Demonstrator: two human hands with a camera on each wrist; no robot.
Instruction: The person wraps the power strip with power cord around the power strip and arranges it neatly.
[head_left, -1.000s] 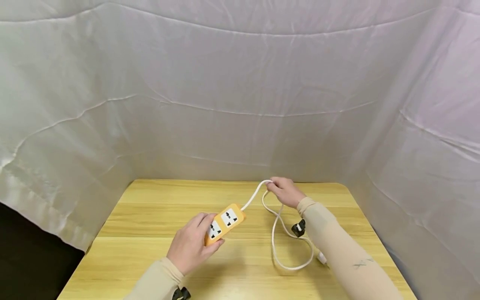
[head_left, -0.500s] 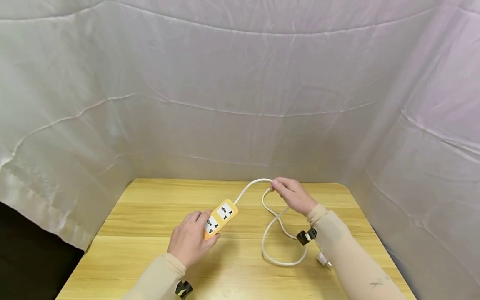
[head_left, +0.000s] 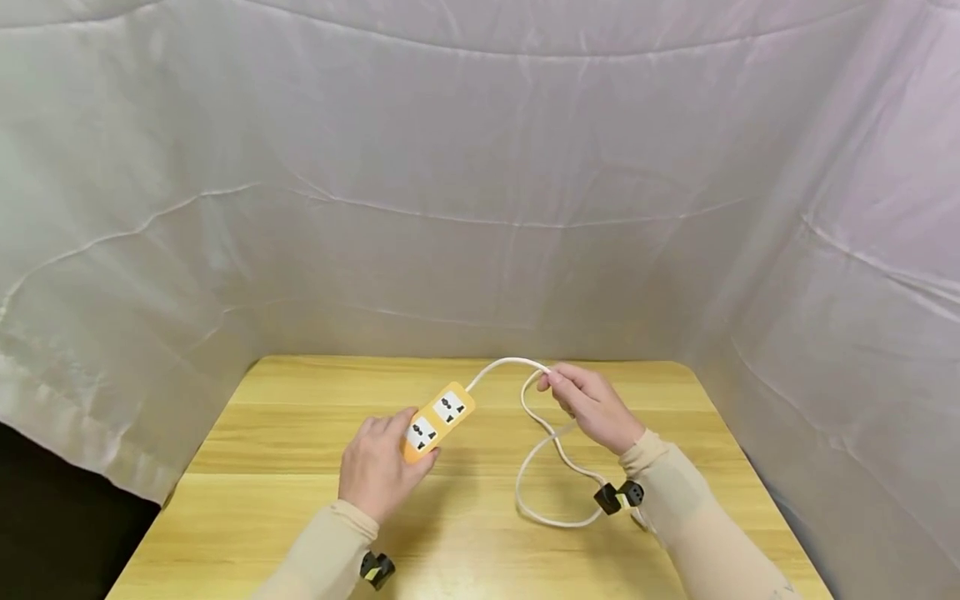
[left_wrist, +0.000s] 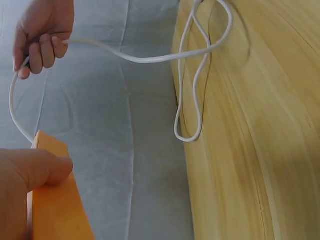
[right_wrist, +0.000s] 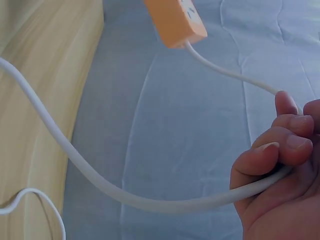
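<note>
While our left hand (head_left: pixel 382 468) grips the strip (head_left: pixel 437 423), our right hand (head_left: pixel 596 408) holds cord (right_wrist: pixel 165 206).
Loop (head_left: pixel 562 524) at that hand's seven o'clock.

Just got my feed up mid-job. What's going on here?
A person's left hand holds an orange power strip above the wooden table, while the right hand grips its white cord. The cord arches slackly between the two hands. Past the right hand, it trails down and lies in loose loops on the table.
</note>
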